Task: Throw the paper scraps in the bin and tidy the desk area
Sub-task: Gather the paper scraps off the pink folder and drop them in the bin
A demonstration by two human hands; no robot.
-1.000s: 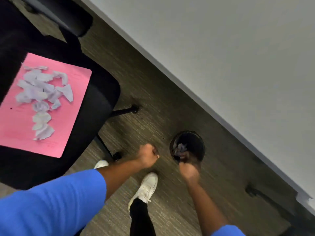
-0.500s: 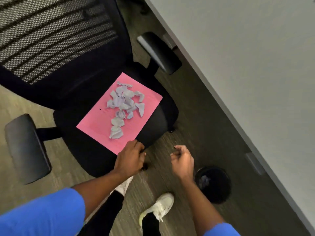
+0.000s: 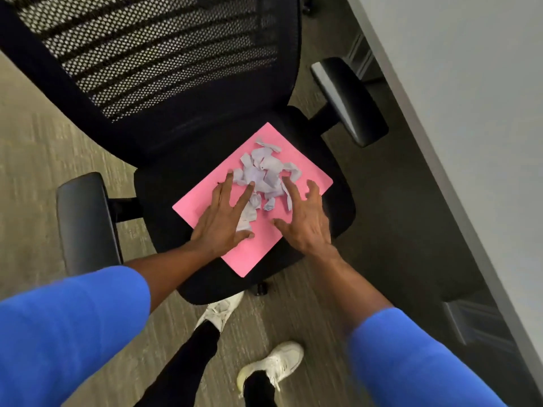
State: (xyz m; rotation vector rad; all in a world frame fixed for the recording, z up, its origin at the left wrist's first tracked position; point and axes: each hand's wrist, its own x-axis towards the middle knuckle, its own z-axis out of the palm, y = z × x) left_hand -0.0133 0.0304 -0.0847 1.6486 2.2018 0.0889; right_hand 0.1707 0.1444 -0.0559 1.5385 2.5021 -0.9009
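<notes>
Both hands have come up from beside the bin onto the chair seat since half a second ago, and the bin itself has dropped out of view. Now the left hand [image 3: 219, 222] lies flat on the pink sheet [image 3: 307, 171] with fingers spread, its fingertips touching the pile of paper scraps [image 3: 266, 174] at about 1 o'clock from the palm. At 3 o'clock from it, the right hand [image 3: 305, 221] hovers or rests with fingers splayed and slightly curled, the scraps at 11 o'clock from its palm. So the pale scraps sit between and just ahead of the two hands, heaped on the sheet, which lies on the black office chair [image 3: 338, 207]. Neither hand grips anything. A grey desk [image 3: 470, 113] runs along 3 o'clock.
</notes>
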